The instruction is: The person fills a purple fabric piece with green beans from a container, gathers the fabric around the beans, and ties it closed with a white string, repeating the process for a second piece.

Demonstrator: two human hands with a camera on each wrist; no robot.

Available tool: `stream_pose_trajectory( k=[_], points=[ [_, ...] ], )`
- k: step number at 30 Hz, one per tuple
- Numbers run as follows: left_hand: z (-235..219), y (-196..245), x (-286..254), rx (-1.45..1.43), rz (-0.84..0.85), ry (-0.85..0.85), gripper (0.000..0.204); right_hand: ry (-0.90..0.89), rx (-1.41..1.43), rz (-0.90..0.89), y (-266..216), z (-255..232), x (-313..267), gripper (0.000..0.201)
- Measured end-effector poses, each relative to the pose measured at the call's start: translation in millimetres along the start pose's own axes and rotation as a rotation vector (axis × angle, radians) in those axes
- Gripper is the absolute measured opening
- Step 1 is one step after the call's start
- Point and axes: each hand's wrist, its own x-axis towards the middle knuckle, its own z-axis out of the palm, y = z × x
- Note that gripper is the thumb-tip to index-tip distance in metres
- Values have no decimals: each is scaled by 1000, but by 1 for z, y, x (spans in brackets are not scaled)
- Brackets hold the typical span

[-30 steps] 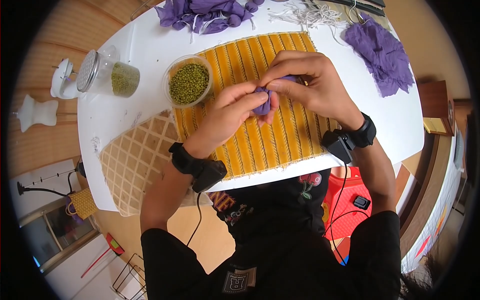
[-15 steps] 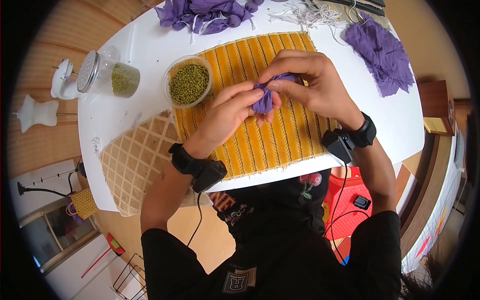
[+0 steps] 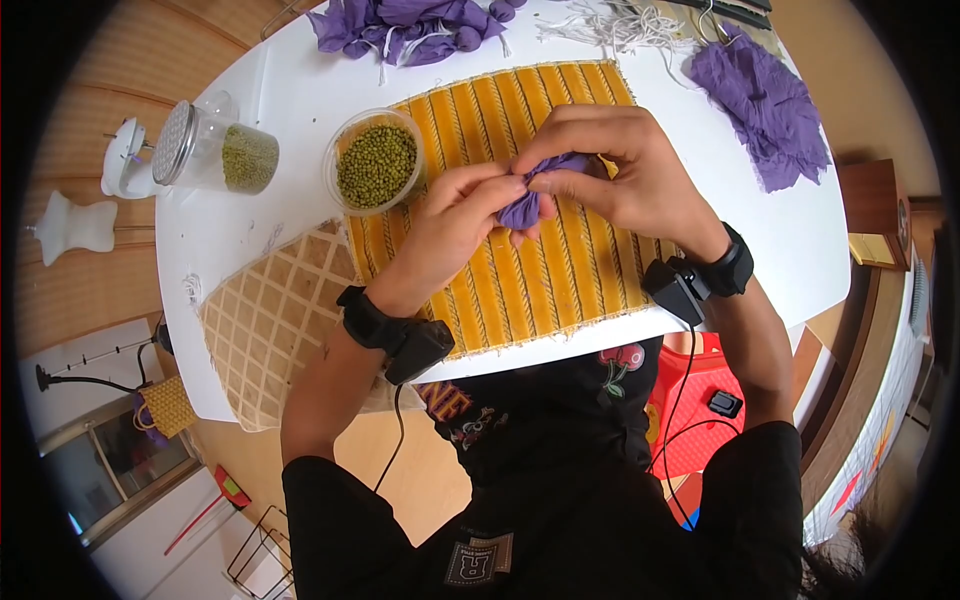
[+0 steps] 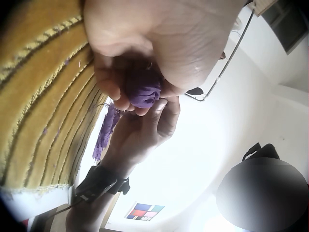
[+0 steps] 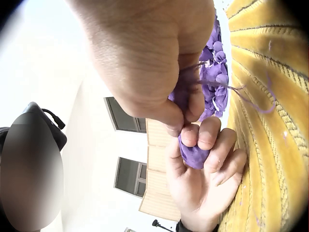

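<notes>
Between the two hands is a small purple cloth bundle, rounded at one end and gathered at the other. My left hand holds the round part in its curled fingers, which the left wrist view shows as a wrapped ball. The gathered neck is pinched between thumb and fingers of my right hand, right beside the left fingertips. In the right wrist view, frayed purple threads trail from the cloth end. What fills the bundle is hidden. Both hands are over a yellow striped cloth mat.
A clear tub of green beans stands at the mat's left edge, with a jar lying farther left. Purple cloth pieces and white strings lie at the back. More crumpled purple cloth is at the right.
The bundle has turned in the fingers, its round end shifting slightly left, and more of the gathered cloth shows between the hands. Both arms stay nearly in place.
</notes>
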Motion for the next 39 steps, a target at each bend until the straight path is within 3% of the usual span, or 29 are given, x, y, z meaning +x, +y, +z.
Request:
stream_pose_trajectory(
  k=[10, 21, 30, 39],
  points=[
    [-1, -1, -1, 111, 31, 5, 23, -35, 5, 22, -3, 1, 0, 14],
    [6, 7, 0, -7, -89, 0, 29, 34, 24, 2, 3, -3, 0, 12],
    [-3, -1, 1, -133, -28, -72, 31, 34, 13, 16, 1, -3, 0, 13],
    [2, 4, -1, -38, -46, -27, 35, 29, 12, -5, 1, -2, 0, 14]
  ],
)
